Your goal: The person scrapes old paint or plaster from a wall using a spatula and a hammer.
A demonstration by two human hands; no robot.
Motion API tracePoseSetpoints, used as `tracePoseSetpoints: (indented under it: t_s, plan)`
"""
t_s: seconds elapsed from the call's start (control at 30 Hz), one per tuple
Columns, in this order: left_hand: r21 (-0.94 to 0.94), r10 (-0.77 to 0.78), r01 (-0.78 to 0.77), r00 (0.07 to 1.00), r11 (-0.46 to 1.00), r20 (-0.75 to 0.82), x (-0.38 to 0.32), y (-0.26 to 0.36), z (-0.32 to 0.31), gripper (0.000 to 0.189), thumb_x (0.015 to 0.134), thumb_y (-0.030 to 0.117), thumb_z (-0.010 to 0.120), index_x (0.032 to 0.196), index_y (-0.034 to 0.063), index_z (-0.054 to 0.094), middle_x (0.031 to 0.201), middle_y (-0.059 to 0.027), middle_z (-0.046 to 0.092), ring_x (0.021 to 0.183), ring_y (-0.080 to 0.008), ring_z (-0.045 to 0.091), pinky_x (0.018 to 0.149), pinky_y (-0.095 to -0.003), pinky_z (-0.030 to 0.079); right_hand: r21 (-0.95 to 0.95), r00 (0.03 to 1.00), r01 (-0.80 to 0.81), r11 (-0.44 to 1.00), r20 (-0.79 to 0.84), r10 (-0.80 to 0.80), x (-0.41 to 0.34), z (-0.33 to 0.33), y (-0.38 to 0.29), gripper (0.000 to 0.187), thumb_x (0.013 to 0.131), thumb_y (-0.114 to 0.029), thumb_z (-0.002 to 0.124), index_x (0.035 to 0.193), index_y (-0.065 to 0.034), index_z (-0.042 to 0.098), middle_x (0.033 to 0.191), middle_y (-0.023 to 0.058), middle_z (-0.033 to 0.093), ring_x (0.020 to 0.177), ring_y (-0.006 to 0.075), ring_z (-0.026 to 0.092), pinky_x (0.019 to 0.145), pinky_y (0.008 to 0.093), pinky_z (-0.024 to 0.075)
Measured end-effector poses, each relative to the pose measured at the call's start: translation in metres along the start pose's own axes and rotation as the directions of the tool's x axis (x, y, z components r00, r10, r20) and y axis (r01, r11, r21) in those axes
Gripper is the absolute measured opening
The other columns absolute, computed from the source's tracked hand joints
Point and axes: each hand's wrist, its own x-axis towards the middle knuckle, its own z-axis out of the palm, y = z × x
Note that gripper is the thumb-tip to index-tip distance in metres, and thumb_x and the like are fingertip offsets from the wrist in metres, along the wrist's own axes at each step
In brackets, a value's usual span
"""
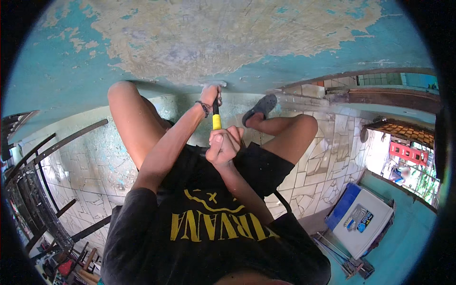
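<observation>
My left hand (211, 95), with a dark beaded bracelet at the wrist, is closed around the black upper part of a tool's handle (216, 122), close to the wall. My right hand (225, 145) grips the lower end of the same handle, below its yellow section. A pale, dusty edge at the tool's far end meets the wall; my left hand partly hides it, so the exact tool type cannot be told. The turquoise painted wall (242, 80) has a large bare patch (199, 39) of greyish plaster with ragged, flaking paint edges.
My bent knees flank the tool, above an irregular stone-tiled floor (320, 160). Dark metal bars (71, 140) and clutter lie left. At right are a white-and-blue cooler box (367, 213), long-handled cleaning tools (335, 249) and an opening with a person (400, 174) beyond.
</observation>
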Motion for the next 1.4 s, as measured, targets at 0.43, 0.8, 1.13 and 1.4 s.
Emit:
tracePoseSetpoints:
  t_s: [0.43,0.8,1.13,1.4]
  plan:
    - [-0.109,0.05,-0.049,0.999,0.993,0.004,-0.014,0.003,0.037,0.006,0.093,0.009,0.052,0.088,0.0079,0.056,0.063,-0.0015,0.049,0.051,-0.0145,0.048,0.047,-0.0309,0.043,0.015,0.989,0.018,1.0,-0.144,-0.016,0.024,-0.012,0.007,0.033,0.097,-0.015,0.048,0.066,-0.0097,0.056,0.063,0.0014,0.058,0.058,0.0247,0.05,0.069,0.04,0.0342]
    - [-0.113,0.005,-0.004,1.0,0.994,0.013,-0.02,0.009,0.057,0.014,0.094,0.009,0.051,0.08,0.0086,0.055,0.063,-0.0029,0.05,0.05,-0.0156,0.049,0.046,-0.0311,0.043,-0.051,0.973,0.096,0.994,-0.206,-0.104,0.031,-0.027,0.006,0.024,0.09,-0.009,0.054,0.067,-0.0095,0.054,0.063,0.0028,0.058,0.057,0.0247,0.049,0.069,0.0402,0.0346]
    - [0.198,0.003,0.009,0.998,0.98,-0.061,-0.013,-0.012,0.037,0.019,0.099,0.025,0.06,0.105,0.0074,0.055,0.07,-0.0031,0.054,0.061,-0.0157,0.059,0.052,-0.03,0.05,0.074,0.935,-0.344,0.936,0.122,0.334,0.016,-0.07,0.02,0.017,0.091,-0.005,0.068,0.078,0.0032,0.061,0.095,0.014,0.069,0.066,0.025,0.064,0.065,0.0343,0.0482]
    - [0.411,0.224,-0.276,0.96,0.869,0.17,-0.087,-0.001,0.073,0.021,0.105,0.019,0.056,0.116,0.0046,0.047,0.075,-0.0046,0.06,0.061,-0.0152,0.061,0.058,-0.0286,0.053,0.036,0.616,-0.72,0.693,0.493,0.614,-0.054,-0.11,0.039,0.054,0.085,-0.005,0.076,0.132,-0.002,0.05,0.113,0.0148,0.068,0.08,0.0212,0.066,0.071,0.0331,0.0539]
